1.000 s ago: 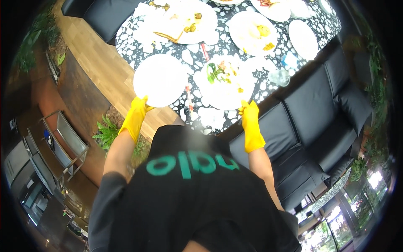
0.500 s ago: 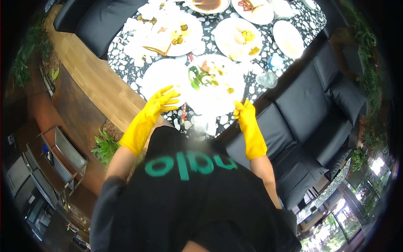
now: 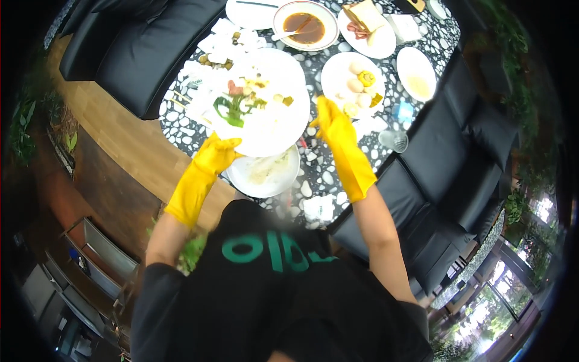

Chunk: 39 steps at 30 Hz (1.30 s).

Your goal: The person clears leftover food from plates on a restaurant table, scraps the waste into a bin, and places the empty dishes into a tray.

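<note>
A large white plate carries leafy greens and food scraps. It covers the spot where a plate with toast was visible, and I cannot tell whether it rests there or is held above. My left hand, in a yellow rubber glove, grips its near left rim with the fingers drawn together. My right hand, gloved alike, is just beyond the plate's right rim, fingers apart and holding nothing visible. In front, a smaller plate with smeared remains lies partly under the large plate's edge.
Behind stand a bowl of brown sauce, a plate of toast and meat, a plate of eggs and an oval dish. A clear glass is near the right edge. Black sofas flank the table; crumpled napkins lie about.
The plate of greens has moved left and away from me, covering the toast plate. My left hand has closed at its rim. My right hand has moved inward and forward.
</note>
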### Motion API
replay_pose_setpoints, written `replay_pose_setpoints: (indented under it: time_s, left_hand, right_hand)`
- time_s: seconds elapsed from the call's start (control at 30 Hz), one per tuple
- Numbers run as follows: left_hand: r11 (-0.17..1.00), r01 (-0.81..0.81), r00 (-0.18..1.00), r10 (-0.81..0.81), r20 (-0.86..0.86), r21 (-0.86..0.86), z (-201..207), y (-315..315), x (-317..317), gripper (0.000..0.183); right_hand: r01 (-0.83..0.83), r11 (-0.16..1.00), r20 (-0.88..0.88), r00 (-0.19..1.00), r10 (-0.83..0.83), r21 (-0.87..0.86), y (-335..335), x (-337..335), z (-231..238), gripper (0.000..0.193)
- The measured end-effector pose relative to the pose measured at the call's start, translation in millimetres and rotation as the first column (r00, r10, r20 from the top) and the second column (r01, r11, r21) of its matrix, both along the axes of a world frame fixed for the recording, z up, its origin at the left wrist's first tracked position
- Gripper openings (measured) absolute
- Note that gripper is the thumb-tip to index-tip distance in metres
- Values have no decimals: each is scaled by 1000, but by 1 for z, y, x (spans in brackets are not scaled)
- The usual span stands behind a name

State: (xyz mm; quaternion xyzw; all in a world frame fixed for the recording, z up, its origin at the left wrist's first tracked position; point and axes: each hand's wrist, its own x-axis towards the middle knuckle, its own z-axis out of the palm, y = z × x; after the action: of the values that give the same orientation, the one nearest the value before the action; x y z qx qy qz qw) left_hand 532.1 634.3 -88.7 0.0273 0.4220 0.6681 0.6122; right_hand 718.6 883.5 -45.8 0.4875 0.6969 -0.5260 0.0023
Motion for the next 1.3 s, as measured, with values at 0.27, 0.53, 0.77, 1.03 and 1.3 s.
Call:
replay_pose_setpoints:
  time_s: [0.27,0.53,0.77,1.03,1.3]
  left_hand:
    - [995,-54,998,52,20,85,23,115,-71,42]
    - [919,85,811,-289,-509,-386,64,204,-103,32]
    - [856,13,842,-288,-457,-517,54,222,-133,51]
    - [455,41,-147,-878,-456,-890,128,245,-113,39]
    - [872,-29,955,-119,-270,-488,116,205,-134,43]
  right_hand:
    - [-420,775,-64,860,506,473,-15,-107,64,50]
    - [-382,772,193,924,331,508,74,-141,22,47]
    - [-309,841,-100,916,389,444,76,-113,29,48]
    - [-440,751,221,898,381,492,129,-72,-86,58]
    - [-419,810,89,902,421,411,110,-127,-9,47]
